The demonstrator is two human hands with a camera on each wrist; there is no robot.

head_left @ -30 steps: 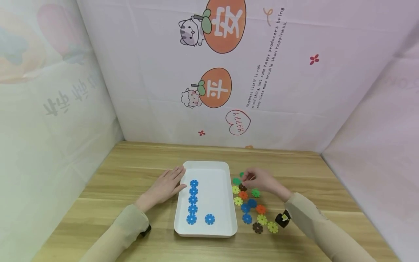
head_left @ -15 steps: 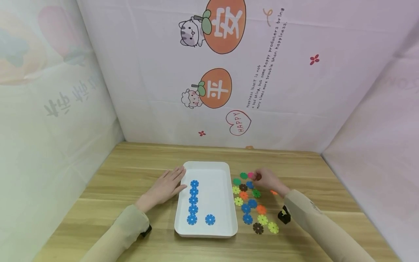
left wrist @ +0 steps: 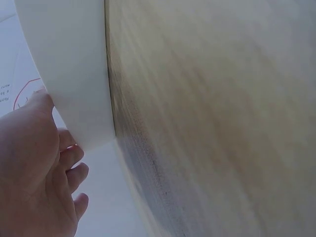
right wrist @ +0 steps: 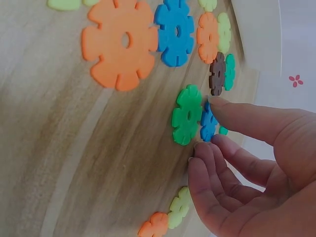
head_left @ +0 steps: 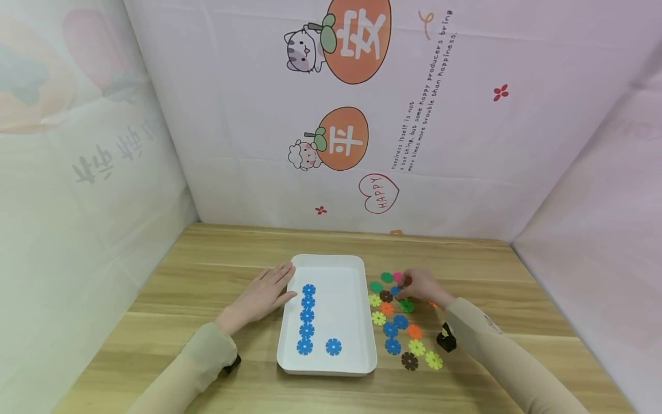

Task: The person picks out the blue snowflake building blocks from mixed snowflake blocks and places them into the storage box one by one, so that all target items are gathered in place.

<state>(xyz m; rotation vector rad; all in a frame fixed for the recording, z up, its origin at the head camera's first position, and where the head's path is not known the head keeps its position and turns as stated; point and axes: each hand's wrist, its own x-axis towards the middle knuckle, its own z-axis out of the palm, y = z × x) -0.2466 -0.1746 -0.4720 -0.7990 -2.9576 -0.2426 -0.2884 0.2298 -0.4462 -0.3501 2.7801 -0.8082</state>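
Observation:
The left hand (head_left: 261, 294) rests on the left wall of a white tray (head_left: 369, 345), fingers extended; the left wrist view shows this hand (left wrist: 34, 168) at the tray's wall (left wrist: 74, 64). Right of the tray, the right hand (head_left: 421, 286) is over loose flower-shaped discs. Its thumb and a fingertip are at opposite edges of a blue disc (right wrist: 208, 123), pinching it low at the table, as the right wrist view shows this hand (right wrist: 266, 163). A green disc (right wrist: 187, 116) lies beside it. Inside the tray, several blue discs (head_left: 307, 315) form a column, with one blue disc (head_left: 333, 347) apart.
Several loose discs lie right of the tray: orange (head_left: 415, 332), yellow-green (head_left: 434, 360), brown (head_left: 410, 361), blue (head_left: 393, 346) and green (head_left: 387, 277). A pink disc (head_left: 397, 276) is by the right fingers. Printed cloth (head_left: 248, 144) stands behind the wooden table (head_left: 233, 241).
The right hand has moved right from near the brown and green discs, uncovering pink and blue ones, then its fingertips came down at the blue disc. The left hand has stayed on the tray.

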